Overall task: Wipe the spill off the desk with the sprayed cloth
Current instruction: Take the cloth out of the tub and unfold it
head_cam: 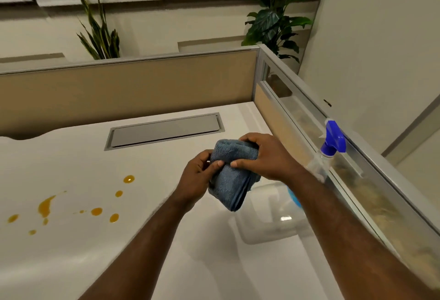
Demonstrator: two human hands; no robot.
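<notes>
While both hands (left hand [198,176], right hand [264,156]) pinch the folded blue cloth [232,176] above the bench [166,240], it looks soft and floppy; orange spill [47,206] waits at eight o'clock.

Both forearms extended forward; left hand [198,173] and right hand [266,156] clenched, thumbs nearly touching.

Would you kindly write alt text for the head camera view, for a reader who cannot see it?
Both hands, left and right, hold a folded blue microfibre cloth above a white desk. Orange liquid spill drops lie to the left; a clear spray bottle with a blue trigger stands to the right by the partition.
</notes>
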